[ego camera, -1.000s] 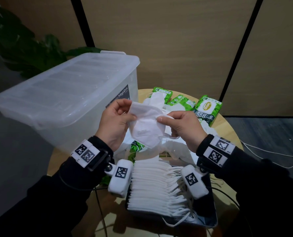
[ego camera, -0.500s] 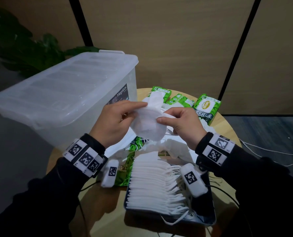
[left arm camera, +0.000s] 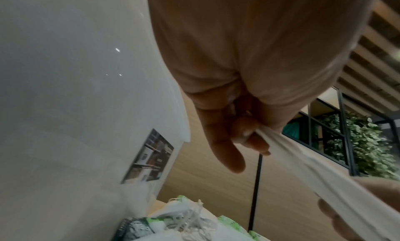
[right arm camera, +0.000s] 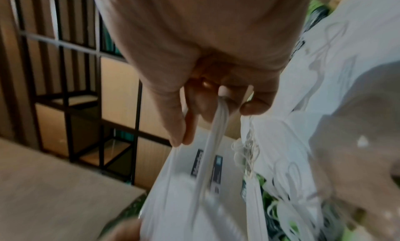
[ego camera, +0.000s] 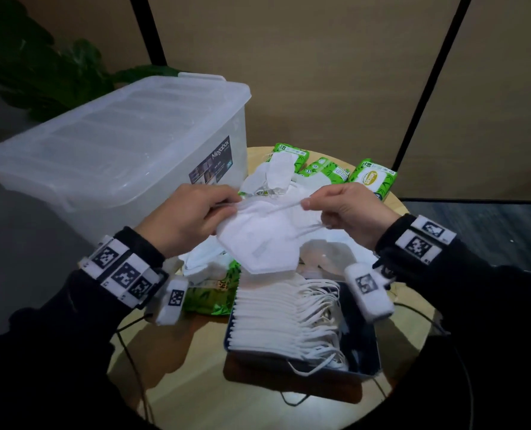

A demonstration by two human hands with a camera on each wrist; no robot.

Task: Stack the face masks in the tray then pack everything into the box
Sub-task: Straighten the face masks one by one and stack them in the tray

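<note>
Both hands hold one folded white face mask [ego camera: 259, 240] in the air, above the far end of the tray.

Left hand [ego camera: 185, 220] grips the mask's left edge, fingers curled round the fabric; right hand [ego camera: 352, 212] pinches the thin white ear loop [ego camera: 284, 206], pulled taut between the hands. Directly below the hands: dark rectangular metal tray [ego camera: 366, 352] with a row of stacked white masks [ego camera: 270, 315]. Beyond the fingers: loose white masks [ego camera: 278, 167] on green wet-wipe packets [ego camera: 373, 178]. Left of left hand: translucent plastic storage box [ego camera: 115, 144], lid on. All on a round wooden table [ego camera: 180, 367].
</note>
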